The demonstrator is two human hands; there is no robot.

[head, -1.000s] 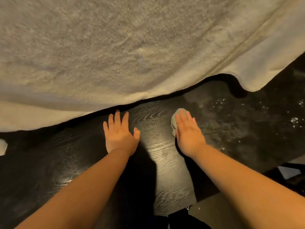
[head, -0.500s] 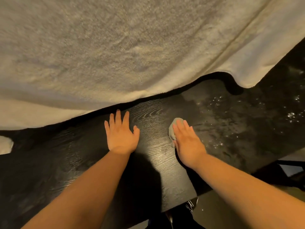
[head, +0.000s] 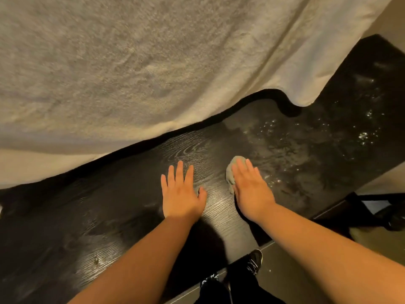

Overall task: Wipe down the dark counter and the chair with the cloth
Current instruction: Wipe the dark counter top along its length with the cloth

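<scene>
Dark counter point(head: 109, 216) | cloth point(head: 230, 172) under flat-open right grip point(head: 252, 189) | left grip point(head: 182, 194) flat, empty

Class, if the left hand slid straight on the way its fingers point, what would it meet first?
Only bare counter lies ahead of the left hand, then the edge of the pale fabric. Whether that edge touches the counter is unclear.
</scene>
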